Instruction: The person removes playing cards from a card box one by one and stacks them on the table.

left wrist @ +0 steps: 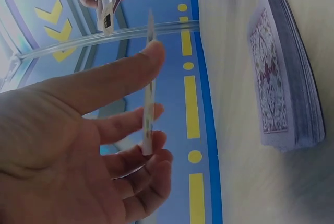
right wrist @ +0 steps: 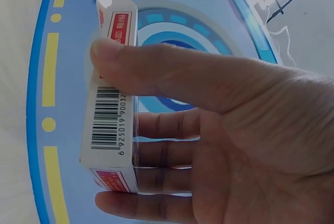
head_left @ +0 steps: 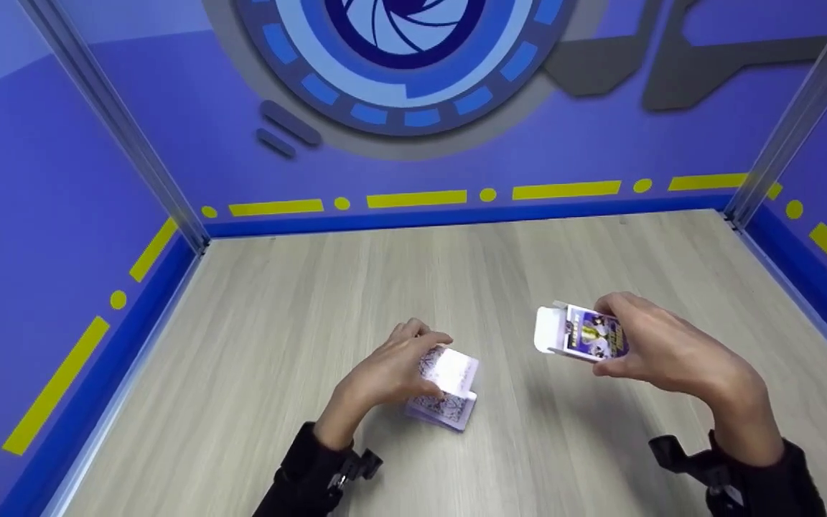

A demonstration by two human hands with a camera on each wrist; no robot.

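Note:
My left hand [head_left: 390,368] pinches a thin playing card packet [head_left: 456,370] between thumb and fingers. It appears edge-on as a narrow strip in the left wrist view and catches bright glare from above. Below it, a deck of playing cards [head_left: 451,413] with an ornate patterned back lies on the table, its layered edges showing in the left wrist view. Raised to the right, my right hand [head_left: 661,345] grips a card box [head_left: 591,334] by its sides. The box's white end flap [head_left: 549,329] stands open, pointing left; a barcode [right wrist: 106,118] marks its narrow side.
The wood-grain table [head_left: 298,301] is enclosed by blue printed panels [head_left: 169,115] at the back and sides. Metal corner posts [head_left: 123,136] rise at the back left and right. Both wrists wear black bands with small mounts [head_left: 708,470].

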